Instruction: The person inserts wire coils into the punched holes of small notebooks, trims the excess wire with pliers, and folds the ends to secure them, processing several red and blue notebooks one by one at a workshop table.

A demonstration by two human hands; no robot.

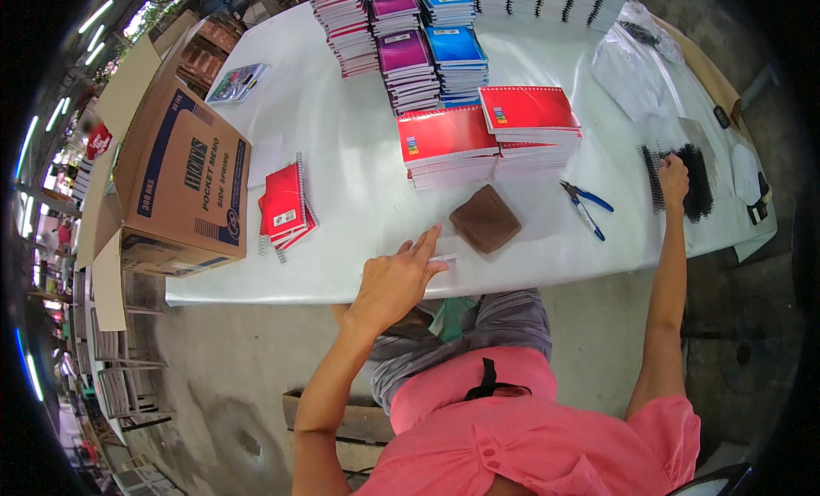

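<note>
My left hand [395, 280] lies at the front edge of the white table, fingers stretched out. A thin pale strip [444, 259] shows beside its thumb; what it is I cannot make out. Just right of those fingertips sits a brown folded cloth or pad [485, 220]. Out to the right, my right hand [674, 179] has its fingers closed on black spiral binding coils [699, 189], which lie in a bunch on clear plastic. Between the hands rest blue-handled pliers [586, 207]. Stacks of red notebooks [448, 137] stand beyond the cloth.
An open cardboard box [184, 172] stands at the left, near a few red spiral notebooks [286, 204]. Purple notebooks [407, 52] and blue notebooks [455, 43] are piled at the back. Clear plastic bags [632, 73] lie at the far right of the table [342, 163].
</note>
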